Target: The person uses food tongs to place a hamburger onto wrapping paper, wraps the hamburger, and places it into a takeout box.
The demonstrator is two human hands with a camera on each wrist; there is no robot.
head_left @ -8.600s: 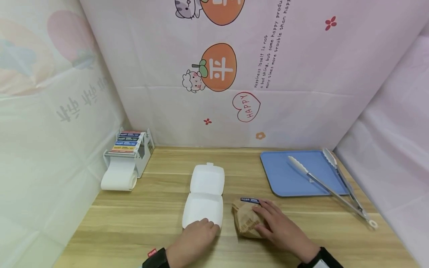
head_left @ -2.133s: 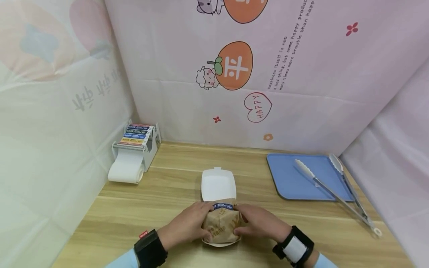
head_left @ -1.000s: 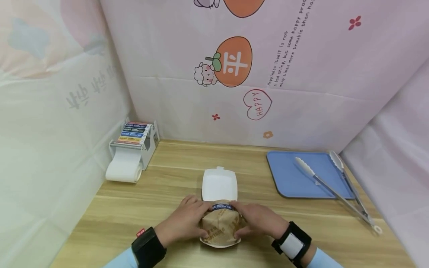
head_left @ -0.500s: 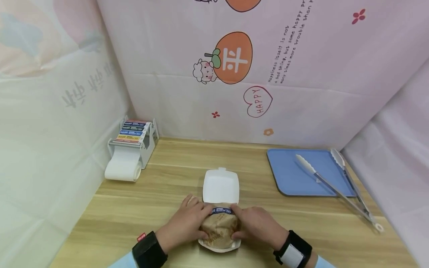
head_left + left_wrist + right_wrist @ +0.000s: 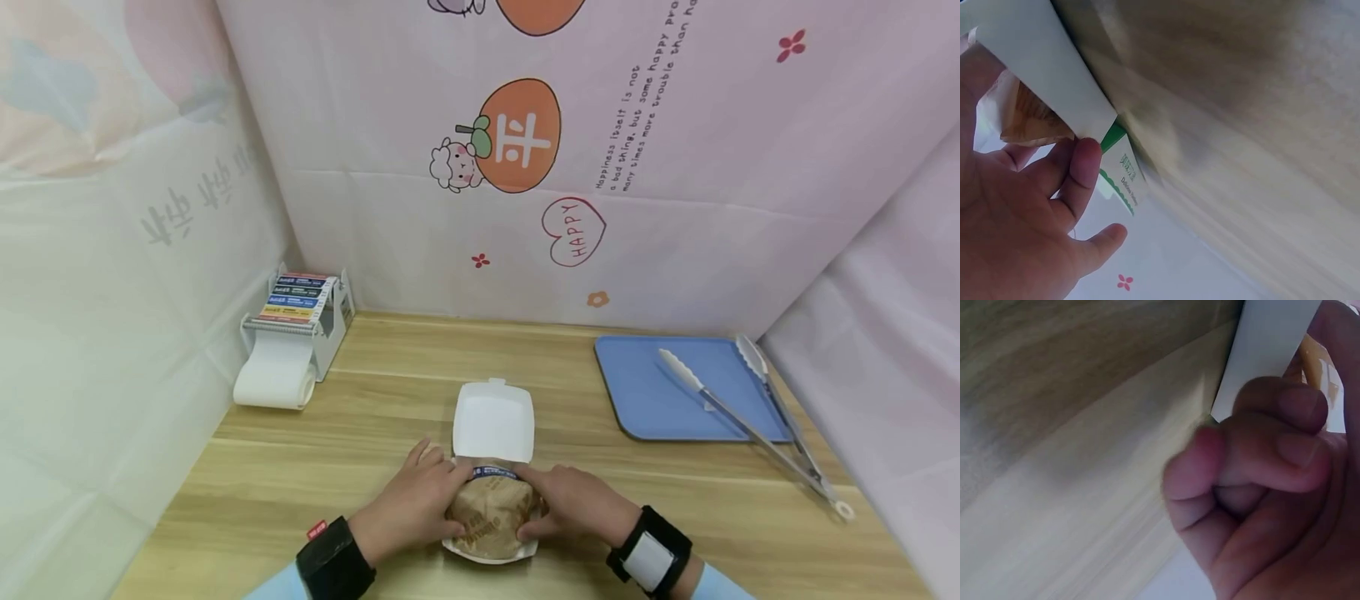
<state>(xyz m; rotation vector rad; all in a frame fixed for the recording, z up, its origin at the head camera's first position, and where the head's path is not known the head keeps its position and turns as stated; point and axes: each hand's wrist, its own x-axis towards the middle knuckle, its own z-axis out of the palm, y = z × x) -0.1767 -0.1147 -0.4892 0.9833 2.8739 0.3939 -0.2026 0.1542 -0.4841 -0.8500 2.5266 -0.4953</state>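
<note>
In the head view a brown paper-wrapped burger [image 5: 491, 517] with a blue label strip lies in the base of a white clamshell box, whose lid [image 5: 492, 421] stands open behind it. My left hand [image 5: 416, 496] holds the burger's left side and my right hand [image 5: 581, 500] its right side, thumbs towards the front. The left wrist view shows fingertips at the corner of the box wall [image 5: 1054, 62], with brown wrapper behind it. In the right wrist view, curled fingers [image 5: 1266, 456] sit beside the box wall [image 5: 1266, 350]; most of the burger is hidden.
A label dispenser [image 5: 296, 333] with a hanging paper roll stands at the back left. Back right, a blue tray [image 5: 637, 387] carries metal tongs [image 5: 738, 421] whose handle end overhangs its front edge. Printed white cloth [image 5: 375, 233] encloses the wooden table's back and sides.
Earlier the wrapped burger lay right of the box under my right hand, with my left hand on the box. It was moved left into the base; lately both hands have barely shifted.
</note>
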